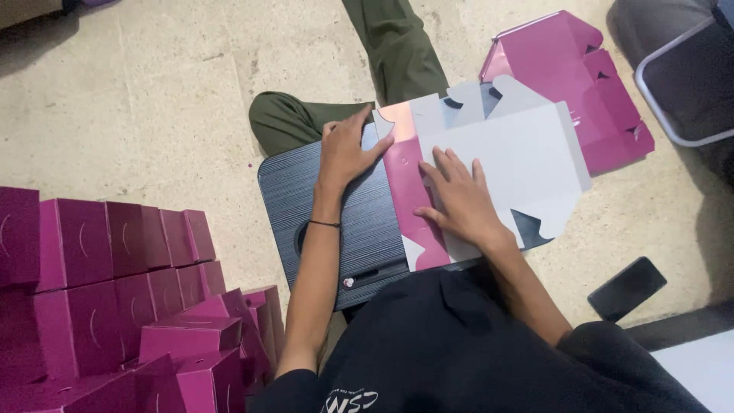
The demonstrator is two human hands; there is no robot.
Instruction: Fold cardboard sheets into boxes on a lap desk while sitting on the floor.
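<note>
A flat die-cut cardboard box blank [527, 157], grey on its inner face and magenta on the outside, lies on a dark lap desk [336, 222] over my knees. My left hand [345, 149] presses on the blank's left edge, where a magenta flap [409, 183] is folded over. My right hand [459, 197] lies flat, fingers spread, on the fold between the magenta flap and the grey panel. Neither hand grips anything.
Several folded magenta boxes [115, 291] are stacked at the left. A pile of flat magenta blanks [569, 73] lies on the floor beyond the desk. A black phone [627, 288] rests on the floor at the right. A metal chair frame [673, 92] stands top right.
</note>
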